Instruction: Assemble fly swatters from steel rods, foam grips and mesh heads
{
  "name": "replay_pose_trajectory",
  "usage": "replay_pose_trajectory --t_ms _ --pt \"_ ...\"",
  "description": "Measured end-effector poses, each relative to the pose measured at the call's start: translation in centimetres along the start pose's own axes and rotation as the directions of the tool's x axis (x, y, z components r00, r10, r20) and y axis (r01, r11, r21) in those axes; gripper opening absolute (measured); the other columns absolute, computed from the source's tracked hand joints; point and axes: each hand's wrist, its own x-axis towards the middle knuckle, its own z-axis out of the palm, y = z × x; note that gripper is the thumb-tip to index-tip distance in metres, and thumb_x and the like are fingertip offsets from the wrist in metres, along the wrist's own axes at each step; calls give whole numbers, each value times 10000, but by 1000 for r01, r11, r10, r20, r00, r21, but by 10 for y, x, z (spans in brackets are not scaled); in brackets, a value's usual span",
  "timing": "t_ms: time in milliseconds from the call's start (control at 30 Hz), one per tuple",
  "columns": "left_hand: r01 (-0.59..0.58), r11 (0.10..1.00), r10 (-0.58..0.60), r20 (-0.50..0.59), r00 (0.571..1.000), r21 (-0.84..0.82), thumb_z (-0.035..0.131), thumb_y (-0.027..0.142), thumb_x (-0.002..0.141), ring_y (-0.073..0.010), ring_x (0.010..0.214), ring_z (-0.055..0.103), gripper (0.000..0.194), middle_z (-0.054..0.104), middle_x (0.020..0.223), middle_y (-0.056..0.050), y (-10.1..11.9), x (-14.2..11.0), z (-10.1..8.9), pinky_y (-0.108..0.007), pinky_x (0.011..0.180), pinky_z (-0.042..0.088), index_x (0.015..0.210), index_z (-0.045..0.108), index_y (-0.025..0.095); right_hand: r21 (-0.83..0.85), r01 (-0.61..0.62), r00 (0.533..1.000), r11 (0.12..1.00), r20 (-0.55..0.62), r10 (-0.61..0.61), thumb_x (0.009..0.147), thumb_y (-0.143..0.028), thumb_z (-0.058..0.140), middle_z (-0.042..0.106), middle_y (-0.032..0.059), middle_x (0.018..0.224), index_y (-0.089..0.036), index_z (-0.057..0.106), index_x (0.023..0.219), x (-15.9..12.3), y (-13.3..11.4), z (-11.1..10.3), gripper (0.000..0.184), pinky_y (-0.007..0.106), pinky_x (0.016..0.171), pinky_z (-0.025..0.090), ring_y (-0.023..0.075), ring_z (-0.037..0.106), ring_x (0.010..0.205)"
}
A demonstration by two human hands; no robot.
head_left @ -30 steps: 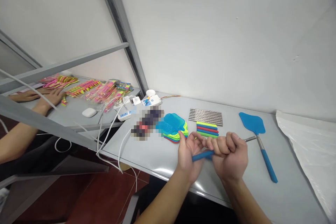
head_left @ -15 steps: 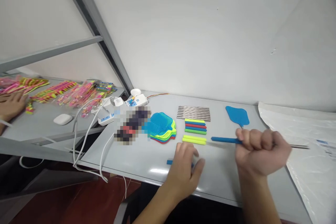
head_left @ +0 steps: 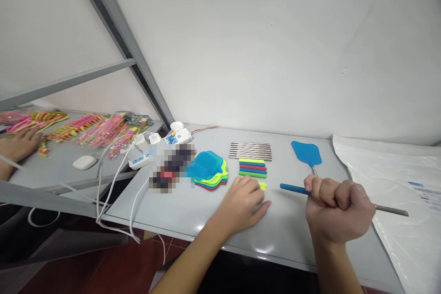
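Blue handle [head_left: 292,188] and metal rod [head_left: 392,210] stick out from opposite sides of the right hand [head_left: 339,211], whose grip is closed firmly around the span between them. Any join is hidden inside the fist; a full wrap like that probably keeps the two in line and stops them turning.

The left hand [head_left: 241,204] is low, palm down, fingers bent over two yellow-green sleeves [head_left: 262,186], whose ends show past the knuckles. I cannot tell whether its grip is closed on anything.

Just beyond, coloured sleeves [head_left: 252,168] lie side by side, with slim metal rods [head_left: 250,151] in a parallel row behind them. Mesh paddle heads [head_left: 210,165] overlap in a pile to the left. Sorting by kind like this likely lets either hand find a part quickly.

A blue paddle [head_left: 306,152] lies flat on the surface [head_left: 172,202], its stem running behind the right fist. White plastic sheeting [head_left: 406,183] spreads at the right, and a co-worker's hand [head_left: 24,144] rests at far left.
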Motion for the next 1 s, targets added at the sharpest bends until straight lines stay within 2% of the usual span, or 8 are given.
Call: replay_pose_trajectory --t_ms 100,167,233,433,567,700,867,1000 --pt "95 995 -96 39 995 29 614 393 876 -223 946 464 202 573 1014 -52 -14 -26 -15 -369 789 358 922 588 197 -36 10 1000 999 -1 -10 854 -162 344 158 -73 472 -200 247 507 3 -2 -9 362 316 523 322 79 185 400" --pt "118 990 -122 42 992 82 604 309 895 -225 968 457 114 573 1050 -47 -22 -38 -15 -372 793 350 966 601 220 -43 -6 1000 999 -10 5 865 -166 344 161 -73 473 -201 245 511 3 -1 -11 369 317 527 323 80 188 403" --pt "113 982 -118 25 993 151 556 228 924 -221 967 457 67 578 1042 -44 -27 -40 -8 -368 775 340 959 613 228 -49 -16 1000 999 -7 16 871 -166 352 168 -74 476 -202 252 515 1 0 -12 372 316 530 322 81 193 410" --pt "74 942 -97 55 994 328 543 184 927 -208 897 469 89 581 930 -22 -29 -7 14 -365 708 313 867 600 213 -182 -33 992 983 110 53 884 -161 444 217 -66 498 -200 297 521 -10 1 -18 393 306 525 324 88 255 450" --pt "31 917 -78 103 992 398 553 164 916 -207 890 468 78 572 922 -20 -29 6 14 -360 702 319 872 594 214 -241 -7 986 971 162 48 901 -183 463 236 -59 508 -199 321 526 -12 1 -28 401 304 517 327 93 284 460" --pt "26 906 -79 110 991 422 528 131 919 -209 896 470 101 567 955 -33 -30 10 14 -353 703 328 884 588 204 -257 -28 986 966 153 69 907 -193 469 233 -60 519 -205 320 528 -10 5 -32 407 301 515 328 96 285 468" --pt "30 893 -90 111 990 449 539 133 912 -217 908 469 75 568 953 -39 -32 17 14 -347 698 328 904 581 194 -272 -73 974 959 187 127 928 -231 467 243 -58 512 -206 327 529 -11 12 -33 424 305 519 324 103 289 474" --pt "35 888 -94 107 990 459 542 132 911 -218 915 469 69 568 941 -44 -34 23 15 -346 706 328 911 582 188 -358 -102 953 928 232 195 946 -275 464 252 -53 525 -210 317 543 -12 15 -36 434 307 528 332 110 294 496"
